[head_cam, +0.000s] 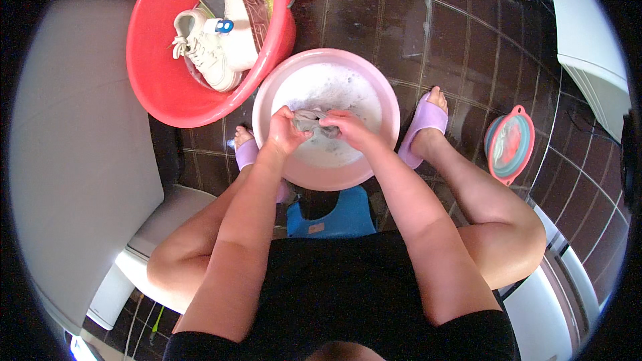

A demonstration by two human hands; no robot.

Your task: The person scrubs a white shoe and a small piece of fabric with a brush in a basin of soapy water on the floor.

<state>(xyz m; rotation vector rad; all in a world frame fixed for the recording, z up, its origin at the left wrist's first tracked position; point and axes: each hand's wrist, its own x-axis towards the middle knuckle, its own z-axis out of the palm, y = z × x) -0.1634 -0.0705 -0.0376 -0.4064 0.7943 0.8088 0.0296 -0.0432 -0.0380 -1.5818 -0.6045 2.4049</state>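
Between my two hands is a wet grey cloth item [312, 119], bunched up above a pink plastic basin [328, 179]. My left hand [287, 130] grips its left end with the palm turned partly upward. With its fingers over the cloth, my right hand [348, 127] holds the right end. White soap suds [326, 82] cover the water in the basin. What exact kind of item the cloth is cannot be told, as it is crumpled and partly behind my fingers.
A larger red tub [155, 60] with white lace-up shoes [213, 62] and a blue-and-white brush-like item [224, 26] stands at upper left. A collapsible bowl [530, 143] sits on the dark tiled floor [401, 20] at right. A blue plastic stool [333, 218] is under me.
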